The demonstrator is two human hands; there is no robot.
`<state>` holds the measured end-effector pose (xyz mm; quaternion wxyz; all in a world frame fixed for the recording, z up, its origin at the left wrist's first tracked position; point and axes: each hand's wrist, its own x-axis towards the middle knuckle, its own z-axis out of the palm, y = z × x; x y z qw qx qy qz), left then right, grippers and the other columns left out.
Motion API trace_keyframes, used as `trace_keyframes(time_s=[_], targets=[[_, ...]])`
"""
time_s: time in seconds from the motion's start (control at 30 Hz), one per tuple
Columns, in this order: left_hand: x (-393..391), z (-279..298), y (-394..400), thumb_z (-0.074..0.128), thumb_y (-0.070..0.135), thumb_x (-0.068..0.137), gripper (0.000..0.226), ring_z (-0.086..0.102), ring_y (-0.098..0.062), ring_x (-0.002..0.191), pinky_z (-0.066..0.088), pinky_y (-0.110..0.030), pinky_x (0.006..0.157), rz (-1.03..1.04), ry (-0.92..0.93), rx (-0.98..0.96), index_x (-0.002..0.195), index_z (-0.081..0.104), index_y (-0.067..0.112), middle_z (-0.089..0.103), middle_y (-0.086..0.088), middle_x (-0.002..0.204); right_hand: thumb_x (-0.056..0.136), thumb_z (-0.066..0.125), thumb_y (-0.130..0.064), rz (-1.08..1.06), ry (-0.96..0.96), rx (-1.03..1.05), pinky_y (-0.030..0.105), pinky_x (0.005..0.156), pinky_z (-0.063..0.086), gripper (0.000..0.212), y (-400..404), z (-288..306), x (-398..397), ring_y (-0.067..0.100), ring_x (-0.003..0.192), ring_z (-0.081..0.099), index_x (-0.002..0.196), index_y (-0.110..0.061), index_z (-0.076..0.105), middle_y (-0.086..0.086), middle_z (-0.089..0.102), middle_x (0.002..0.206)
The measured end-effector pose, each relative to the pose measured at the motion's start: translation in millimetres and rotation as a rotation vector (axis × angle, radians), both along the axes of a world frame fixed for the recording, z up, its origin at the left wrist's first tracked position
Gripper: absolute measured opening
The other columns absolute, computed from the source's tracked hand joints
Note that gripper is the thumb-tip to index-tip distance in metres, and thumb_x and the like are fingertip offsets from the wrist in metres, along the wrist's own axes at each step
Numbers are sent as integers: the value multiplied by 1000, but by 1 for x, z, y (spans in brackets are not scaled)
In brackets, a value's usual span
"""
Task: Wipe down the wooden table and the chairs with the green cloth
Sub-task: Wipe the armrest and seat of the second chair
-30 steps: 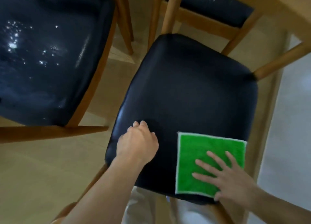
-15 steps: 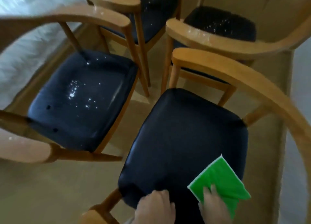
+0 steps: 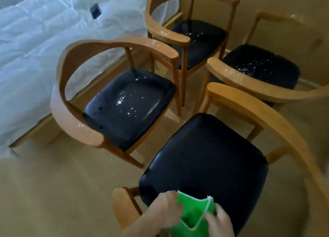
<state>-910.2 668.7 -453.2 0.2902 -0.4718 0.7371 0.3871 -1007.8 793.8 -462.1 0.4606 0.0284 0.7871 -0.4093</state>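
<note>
A white plastic sheet (image 3: 35, 46) fills the upper left of the frame. Four wooden chairs with black seats cluster mid-frame; the nearest chair (image 3: 204, 158) sits lower right. At bottom centre, my left hand (image 3: 164, 212) and right hand (image 3: 219, 222) each pinch the green cloth (image 3: 193, 217), lifted over that seat's front edge.

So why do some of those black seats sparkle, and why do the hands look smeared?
Head view: light glints off specks on the left chair seat and the two far seats; the near seat is matte. Both hands and the green cloth are motion-blurred; the wide lens bows the armrests.
</note>
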Motion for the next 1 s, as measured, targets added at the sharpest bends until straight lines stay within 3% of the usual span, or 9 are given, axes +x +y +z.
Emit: trace_keyframes(time_s=[0.07, 0.13, 0.2, 0.27, 0.33, 0.43, 0.63, 0.83, 1.0], targets=[[-2, 14, -1, 49, 34, 84, 48, 58, -15, 105, 44, -18, 78, 176, 84, 106, 131, 50, 21, 58, -1, 127, 85, 55, 3, -60, -135, -152, 43, 61, 54, 24, 5, 32, -7, 32, 76, 67, 91, -14, 71, 15, 72, 80], [-7, 29, 0, 57, 29, 79, 60, 58, -17, 108, 48, -23, 83, 367, 194, 208, 137, 45, 19, 56, -4, 130, 90, 46, 2, -87, -216, -273, 32, 48, 46, 35, 10, 59, -17, 26, 75, 66, 100, -21, 71, 13, 73, 89], [-15, 47, 5, 61, 27, 67, 72, 58, -20, 111, 50, -32, 89, 521, 281, 338, 137, 46, 22, 58, -5, 126, 89, 44, -3, -8, -244, -377, 30, 54, 50, 40, 14, 86, -19, 23, 81, 68, 102, -28, 72, 9, 74, 95], [-27, 65, 8, 60, 29, 61, 74, 64, -16, 99, 50, -32, 81, 551, 318, 450, 134, 47, 31, 66, 1, 112, 84, 44, -9, 11, -239, -476, 40, 70, 56, 39, 18, 109, -25, 29, 93, 68, 103, -26, 72, 12, 72, 100], [-35, 83, 14, 58, 30, 65, 67, 68, -12, 88, 46, -30, 75, 447, 320, 515, 130, 48, 37, 72, 5, 97, 86, 41, -9, -15, -212, -491, 46, 80, 55, 39, 26, 126, -33, 32, 97, 66, 102, -26, 73, 14, 71, 102], [-42, 107, 25, 56, 33, 65, 52, 67, -7, 83, 45, -27, 75, 276, 360, 542, 115, 57, 43, 73, 8, 90, 94, 34, -8, -57, -233, -535, 36, 69, 54, 41, 35, 144, -46, 30, 94, 67, 105, -22, 71, 15, 71, 103], [-42, 118, 75, 70, 34, 74, 25, 65, -5, 80, 49, -16, 70, 11, 411, 379, 96, 63, 26, 71, 7, 84, 97, 42, -14, -173, -224, -499, 38, 69, 54, 27, 68, 154, -62, 31, 92, 68, 103, -12, 67, 18, 70, 102], [-50, 115, 118, 68, 66, 58, 43, 57, 7, 67, 41, -10, 51, -179, 458, 237, 83, 57, 33, 65, 15, 75, 97, 47, -21, -423, -208, -502, 34, 68, 56, 28, 116, 164, -54, 27, 91, 69, 95, -12, 73, 19, 69, 101], [-63, 117, 115, 72, 54, 66, 33, 52, 4, 56, 36, -12, 48, -309, 559, 175, 69, 52, 28, 57, 19, 60, 85, 62, -33, -571, -194, -554, 45, 75, 55, 37, 139, 171, -42, 36, 103, 65, 112, -8, 68, 22, 67, 111]])
